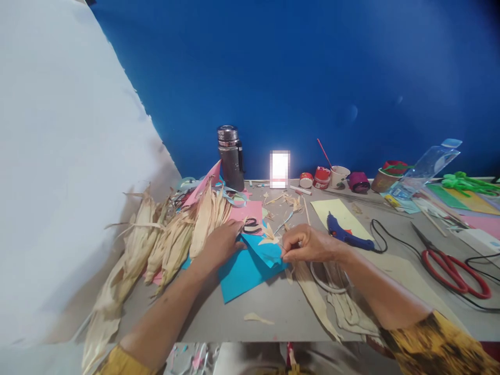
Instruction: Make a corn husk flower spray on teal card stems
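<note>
- Right hand (310, 244): pinches the raised edge of the blue paper (242, 276);
- Left hand (221, 242): at the paper's far left edge; grip cannot be told;
- Blue paper: on the table (211, 323), between the hands.

Under the fingers (291, 256), one blue sheet (239, 276). Just nearer the body than the fingers, one loose husk scrap (258, 318). Beyond the fingers, one flask (232, 166), one bright, blurred rectangle (280, 170), three pots (322, 179), two red and one purple, plus two cups (342, 178) and one red stick (324, 152). Right of the fingers, one yellow sheet (322, 209), one glue gun (346, 234), one pair of scissors (447, 268) and one clear bottle (429, 164). Left of the fingers, husks (172, 245) too overlapped for counting.
</note>
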A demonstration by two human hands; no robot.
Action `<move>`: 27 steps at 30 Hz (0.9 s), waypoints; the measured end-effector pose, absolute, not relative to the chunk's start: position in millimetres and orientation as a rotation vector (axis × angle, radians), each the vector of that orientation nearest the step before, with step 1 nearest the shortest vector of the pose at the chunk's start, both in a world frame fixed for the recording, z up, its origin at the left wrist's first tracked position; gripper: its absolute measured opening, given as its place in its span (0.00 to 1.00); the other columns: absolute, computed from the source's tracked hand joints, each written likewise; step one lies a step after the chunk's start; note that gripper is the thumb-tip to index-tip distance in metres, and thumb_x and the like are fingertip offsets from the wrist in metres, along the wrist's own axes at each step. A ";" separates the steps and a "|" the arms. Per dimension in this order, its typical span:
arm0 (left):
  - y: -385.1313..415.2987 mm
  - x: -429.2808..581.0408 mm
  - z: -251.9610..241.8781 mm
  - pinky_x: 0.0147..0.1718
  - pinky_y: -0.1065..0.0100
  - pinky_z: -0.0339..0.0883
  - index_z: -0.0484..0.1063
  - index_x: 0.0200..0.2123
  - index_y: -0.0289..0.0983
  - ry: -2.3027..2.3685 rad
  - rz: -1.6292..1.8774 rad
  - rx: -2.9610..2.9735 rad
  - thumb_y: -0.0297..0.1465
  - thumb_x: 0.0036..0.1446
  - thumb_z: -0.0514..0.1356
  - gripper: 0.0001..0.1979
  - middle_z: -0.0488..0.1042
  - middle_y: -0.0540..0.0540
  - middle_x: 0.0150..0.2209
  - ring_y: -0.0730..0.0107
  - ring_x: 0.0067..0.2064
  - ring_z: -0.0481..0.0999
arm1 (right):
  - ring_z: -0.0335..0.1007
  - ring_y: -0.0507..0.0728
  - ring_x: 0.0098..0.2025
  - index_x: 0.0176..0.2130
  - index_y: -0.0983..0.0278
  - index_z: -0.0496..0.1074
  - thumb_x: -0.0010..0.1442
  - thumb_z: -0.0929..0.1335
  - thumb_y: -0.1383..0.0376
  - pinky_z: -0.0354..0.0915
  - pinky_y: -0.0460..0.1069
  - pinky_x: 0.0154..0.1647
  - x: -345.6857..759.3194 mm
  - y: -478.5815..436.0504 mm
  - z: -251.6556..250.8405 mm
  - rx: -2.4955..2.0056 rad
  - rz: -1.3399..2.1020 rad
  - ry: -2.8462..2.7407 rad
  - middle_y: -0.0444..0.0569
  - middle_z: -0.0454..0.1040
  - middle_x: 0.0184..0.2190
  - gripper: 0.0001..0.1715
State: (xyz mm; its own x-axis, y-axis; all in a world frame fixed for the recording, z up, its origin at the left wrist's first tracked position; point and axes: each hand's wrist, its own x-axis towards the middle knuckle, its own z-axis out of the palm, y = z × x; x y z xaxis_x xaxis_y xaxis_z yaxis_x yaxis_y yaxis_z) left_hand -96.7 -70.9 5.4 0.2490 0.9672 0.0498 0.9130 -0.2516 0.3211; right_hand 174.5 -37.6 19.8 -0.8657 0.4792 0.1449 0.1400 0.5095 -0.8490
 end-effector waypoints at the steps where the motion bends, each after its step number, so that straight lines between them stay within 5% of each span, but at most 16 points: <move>1: -70.9 -96.6 5.6 0.49 0.62 0.61 0.68 0.52 0.42 1.772 0.341 2.290 0.31 0.50 0.64 0.24 0.73 0.43 0.50 0.55 0.52 0.71 | 0.69 0.52 0.29 0.28 0.67 0.78 0.55 0.72 0.60 0.63 0.45 0.31 174.2 -37.8 19.5 -0.517 1.297 -2.406 0.48 0.75 0.26 0.12; 11: -69.7 -99.0 2.3 0.44 0.64 0.64 0.70 0.47 0.42 1.788 0.296 2.314 0.33 0.52 0.63 0.18 0.73 0.44 0.46 0.57 0.48 0.74 | 0.63 0.50 0.25 0.25 0.67 0.75 0.52 0.75 0.59 0.59 0.45 0.25 200.5 -31.8 41.5 -0.565 1.465 -2.111 0.45 0.70 0.22 0.14; 18: -74.6 -100.3 5.3 0.51 0.59 0.63 0.68 0.54 0.42 1.720 0.362 2.270 0.31 0.50 0.60 0.25 0.71 0.42 0.54 0.54 0.54 0.71 | 0.59 0.48 0.20 0.24 0.65 0.71 0.50 0.76 0.59 0.56 0.45 0.21 203.8 -16.3 33.3 -0.658 1.543 -1.445 0.41 0.66 0.18 0.15; 23: -74.3 -99.1 10.0 0.52 0.57 0.65 0.73 0.48 0.37 1.693 0.775 2.043 0.32 0.55 0.53 0.18 0.75 0.40 0.50 0.54 0.52 0.72 | 0.60 0.48 0.20 0.26 0.65 0.73 0.48 0.76 0.57 0.55 0.45 0.20 187.8 -10.0 23.6 -0.760 1.370 -1.288 0.44 0.70 0.21 0.15; 27: -74.7 -97.0 21.4 0.36 0.62 0.72 0.75 0.37 0.35 1.727 1.252 1.592 0.44 0.56 0.56 0.19 0.78 0.41 0.37 0.58 0.39 0.77 | 0.62 0.50 0.21 0.29 0.65 0.76 0.48 0.75 0.56 0.59 0.46 0.21 178.6 -12.5 18.4 -0.849 1.134 -1.297 0.45 0.72 0.21 0.15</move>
State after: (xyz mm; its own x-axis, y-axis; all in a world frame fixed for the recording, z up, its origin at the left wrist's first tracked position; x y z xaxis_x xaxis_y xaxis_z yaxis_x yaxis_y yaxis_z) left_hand -97.0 -74.7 21.4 -0.2123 0.9494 0.2316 0.5153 -0.0926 0.8520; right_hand 178.6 -12.5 18.4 -0.0803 0.9554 0.2841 -0.1535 0.2698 -0.9506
